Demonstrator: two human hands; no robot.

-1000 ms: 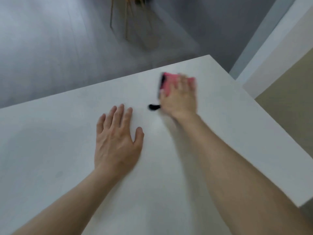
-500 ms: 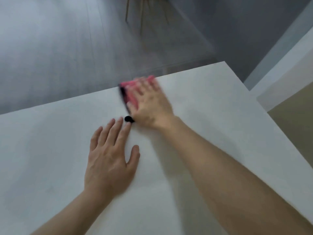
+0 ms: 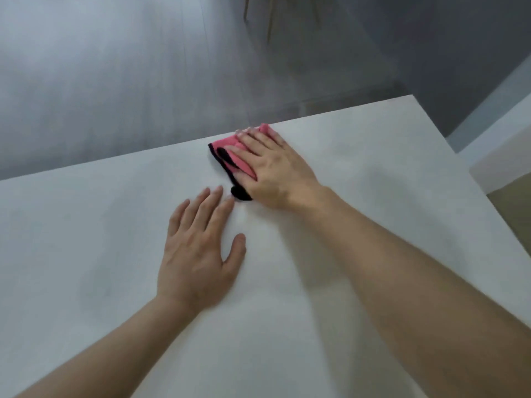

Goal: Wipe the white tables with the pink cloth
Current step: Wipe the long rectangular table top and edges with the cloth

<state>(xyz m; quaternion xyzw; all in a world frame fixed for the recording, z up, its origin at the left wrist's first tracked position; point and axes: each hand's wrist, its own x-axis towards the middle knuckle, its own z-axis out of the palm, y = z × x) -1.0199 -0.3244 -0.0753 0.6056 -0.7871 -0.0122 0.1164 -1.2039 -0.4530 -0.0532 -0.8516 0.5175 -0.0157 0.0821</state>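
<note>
The white table [image 3: 86,254] fills the lower part of the head view. A folded pink cloth with black edging [image 3: 230,152] lies near the table's far edge. My right hand [image 3: 273,168] presses flat on top of it, fingers spread over the cloth, which sticks out to the left of and beyond the fingertips. My left hand [image 3: 201,254] rests palm down on the bare table, fingers slightly apart, just short of the cloth's black corner and holding nothing.
Beyond the far table edge lies a grey floor [image 3: 115,67], with thin wooden furniture legs [image 3: 270,21] at the top. The table's right edge [image 3: 474,179] runs diagonally, with a pale wall strip [image 3: 494,116] and a tan surface [image 3: 514,208] beyond it.
My right hand swept the cloth leftward along the far edge, from near the right corner to just beyond my left hand's fingertips. The left hand stayed planted.
</note>
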